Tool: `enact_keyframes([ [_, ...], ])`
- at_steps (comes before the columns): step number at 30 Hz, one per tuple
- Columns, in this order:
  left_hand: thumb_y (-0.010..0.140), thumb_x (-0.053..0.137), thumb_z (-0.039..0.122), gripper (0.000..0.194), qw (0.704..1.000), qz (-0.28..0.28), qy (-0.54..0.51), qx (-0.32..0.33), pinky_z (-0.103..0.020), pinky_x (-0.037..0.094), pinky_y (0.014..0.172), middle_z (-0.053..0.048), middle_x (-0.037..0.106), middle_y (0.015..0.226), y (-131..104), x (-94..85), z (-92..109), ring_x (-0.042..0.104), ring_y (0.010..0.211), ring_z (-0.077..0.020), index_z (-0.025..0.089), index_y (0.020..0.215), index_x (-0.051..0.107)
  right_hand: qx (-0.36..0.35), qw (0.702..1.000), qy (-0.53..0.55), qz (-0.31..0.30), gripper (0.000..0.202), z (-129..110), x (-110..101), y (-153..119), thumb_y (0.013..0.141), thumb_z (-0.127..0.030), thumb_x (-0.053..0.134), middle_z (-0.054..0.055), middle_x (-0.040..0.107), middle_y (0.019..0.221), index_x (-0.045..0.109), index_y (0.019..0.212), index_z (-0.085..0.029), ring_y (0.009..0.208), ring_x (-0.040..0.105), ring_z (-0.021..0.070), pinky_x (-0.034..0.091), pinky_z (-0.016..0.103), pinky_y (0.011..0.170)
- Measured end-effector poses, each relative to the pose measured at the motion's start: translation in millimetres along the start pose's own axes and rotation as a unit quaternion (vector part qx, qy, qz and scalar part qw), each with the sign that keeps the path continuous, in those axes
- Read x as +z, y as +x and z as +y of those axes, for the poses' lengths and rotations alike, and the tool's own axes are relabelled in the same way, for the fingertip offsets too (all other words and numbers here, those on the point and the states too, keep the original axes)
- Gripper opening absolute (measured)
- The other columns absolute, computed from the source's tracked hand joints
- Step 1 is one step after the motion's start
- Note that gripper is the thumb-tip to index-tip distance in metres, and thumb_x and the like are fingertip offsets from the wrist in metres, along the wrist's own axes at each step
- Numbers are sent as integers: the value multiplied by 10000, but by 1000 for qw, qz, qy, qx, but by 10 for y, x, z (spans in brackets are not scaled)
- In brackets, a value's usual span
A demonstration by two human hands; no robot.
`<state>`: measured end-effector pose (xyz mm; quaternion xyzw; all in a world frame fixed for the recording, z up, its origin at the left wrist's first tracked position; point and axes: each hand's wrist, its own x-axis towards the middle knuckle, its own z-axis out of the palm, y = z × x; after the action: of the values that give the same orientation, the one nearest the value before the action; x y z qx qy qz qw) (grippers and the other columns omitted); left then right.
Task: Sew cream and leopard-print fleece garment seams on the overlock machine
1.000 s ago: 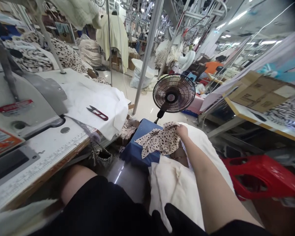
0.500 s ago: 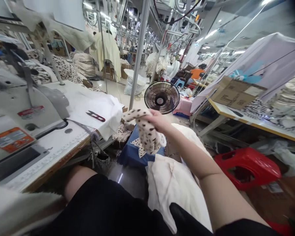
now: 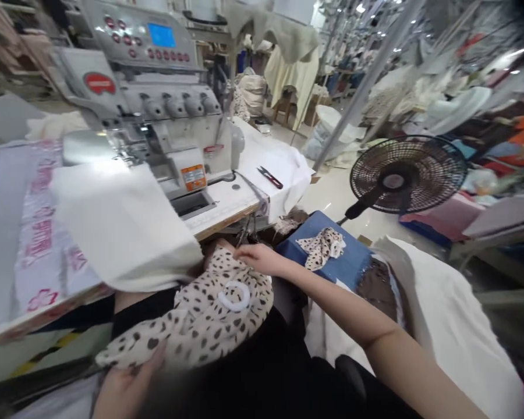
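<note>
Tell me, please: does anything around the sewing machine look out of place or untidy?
Little stands out. A small spotted scrap lies crumpled on the blue bin beside the fan, apart from the spotted fabric that both hands hold on the lap. Thread snips lie loose on the white cloth.

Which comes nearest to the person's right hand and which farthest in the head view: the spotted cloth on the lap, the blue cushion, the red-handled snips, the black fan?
From the right hand:
1. Spotted cloth, touching the hand, on the lap.
2. Blue cushion, just right of the hand.
3. Red-handled snips, above, on the sewing table.
4. Black fan, far right, on the floor.
</note>
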<state>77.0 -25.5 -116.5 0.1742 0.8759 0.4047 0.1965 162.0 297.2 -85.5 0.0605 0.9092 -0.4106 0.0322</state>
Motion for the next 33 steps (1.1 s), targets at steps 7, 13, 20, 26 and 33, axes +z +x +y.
enact_keyframes([
  [7, 490, 545, 605, 506, 985, 97, 1, -145, -433, 462, 882, -76, 681, 850, -63, -190, -29, 604, 924, -319, 196, 778, 624, -32, 981, -62, -180, 411, 173, 519, 35, 706, -336, 682, 103, 597, 1041, 599, 1066, -157, 961, 537, 238, 409, 302, 797],
  [13, 580, 549, 594, 467, 993, 79, -45, -68, -284, 513, 758, -38, 674, 774, 19, -189, -10, 639, 765, -221, 201, 822, 620, 10, 968, -60, -245, 339, 149, 395, 39, 503, -322, 800, 16, 533, 745, 601, 714, -147, 731, 477, 171, 346, 241, 629],
  [20, 617, 556, 617, 466, 994, 74, -57, -53, -258, 505, 769, -26, 664, 799, -16, -23, -56, 626, 804, -209, 220, 856, 601, 87, 959, 98, -253, 302, 213, 80, -330, 515, -353, 765, -63, 491, 511, 558, 602, -150, 493, 437, 90, 314, 199, 486],
  [26, 646, 594, 607, 466, 996, 17, -88, -20, -212, 473, 807, -16, 652, 868, 40, 150, -163, 614, 858, -183, 232, 923, 603, 104, 961, 256, 13, 344, 197, -382, -602, 782, -482, 479, 12, 610, 713, 561, 888, -165, 612, 572, 139, 451, 249, 555],
  [33, 570, 632, 635, 500, 983, -97, -152, 16, -213, 478, 652, -42, 632, 778, 108, 324, 421, 595, 759, -199, 200, 815, 643, 22, 704, 576, 416, 252, -21, -480, -758, 705, -335, 610, 22, 659, 754, 602, 920, -203, 779, 617, 216, 510, 382, 720],
])
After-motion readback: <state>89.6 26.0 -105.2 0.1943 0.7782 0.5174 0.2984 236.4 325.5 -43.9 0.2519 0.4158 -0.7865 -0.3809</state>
